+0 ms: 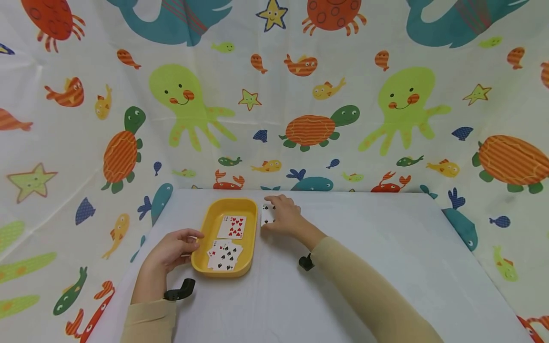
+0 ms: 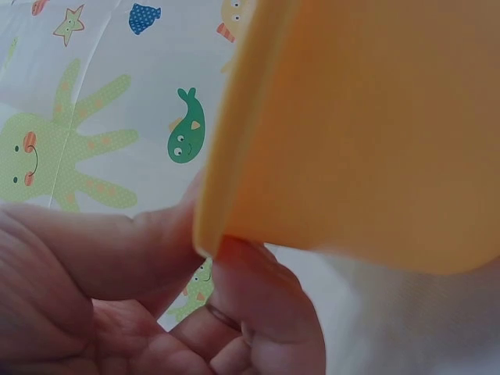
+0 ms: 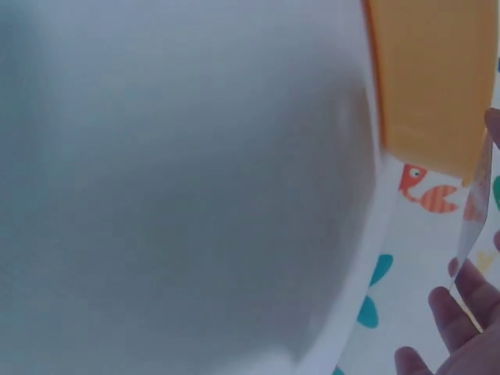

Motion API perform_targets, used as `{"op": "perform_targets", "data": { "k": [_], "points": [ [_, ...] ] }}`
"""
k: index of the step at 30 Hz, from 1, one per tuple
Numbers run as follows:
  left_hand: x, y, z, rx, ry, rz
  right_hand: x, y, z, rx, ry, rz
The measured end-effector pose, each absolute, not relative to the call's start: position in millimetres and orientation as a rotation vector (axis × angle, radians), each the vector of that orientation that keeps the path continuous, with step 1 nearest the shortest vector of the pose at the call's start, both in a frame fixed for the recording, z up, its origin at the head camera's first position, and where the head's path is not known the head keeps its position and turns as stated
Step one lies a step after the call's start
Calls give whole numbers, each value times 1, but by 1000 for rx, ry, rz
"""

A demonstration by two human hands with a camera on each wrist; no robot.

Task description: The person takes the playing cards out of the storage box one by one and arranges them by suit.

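A yellow tray [image 1: 250,243] stands on the table, with playing cards in two groups inside it. Red heart cards [image 1: 237,227] lie toward the far end, and a fanned group with spades on top [image 1: 226,259] lies at the near end. My left hand [image 1: 175,247] pinches the tray's left rim [image 2: 223,180] between thumb and finger. Just right of the tray's far right side, my right hand [image 1: 286,216] holds a spade card [image 1: 267,218] by its edges. In the right wrist view that card [image 3: 476,211] appears nearly edge-on between the fingertips.
A white cloth covers the table [image 1: 364,247]. Behind and at both sides hangs a curtain [image 1: 274,76] printed with sea animals. Each wrist wears a small black camera, one at the left wrist [image 1: 180,289] and one at the right [image 1: 306,262].
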State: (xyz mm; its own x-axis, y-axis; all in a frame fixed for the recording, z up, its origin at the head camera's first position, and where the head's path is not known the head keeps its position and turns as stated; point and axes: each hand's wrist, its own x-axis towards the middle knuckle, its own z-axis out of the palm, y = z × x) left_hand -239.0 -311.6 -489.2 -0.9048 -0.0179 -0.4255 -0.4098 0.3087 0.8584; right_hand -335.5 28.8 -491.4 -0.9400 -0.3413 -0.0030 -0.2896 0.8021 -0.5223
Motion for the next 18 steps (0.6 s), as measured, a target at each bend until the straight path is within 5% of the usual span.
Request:
{"op": "perform_targets", "data": {
  "k": [18],
  "points": [
    [-239,-311,-489,-407,2230,1644,-341,31,-511,-395,2858,-622]
  ]
}}
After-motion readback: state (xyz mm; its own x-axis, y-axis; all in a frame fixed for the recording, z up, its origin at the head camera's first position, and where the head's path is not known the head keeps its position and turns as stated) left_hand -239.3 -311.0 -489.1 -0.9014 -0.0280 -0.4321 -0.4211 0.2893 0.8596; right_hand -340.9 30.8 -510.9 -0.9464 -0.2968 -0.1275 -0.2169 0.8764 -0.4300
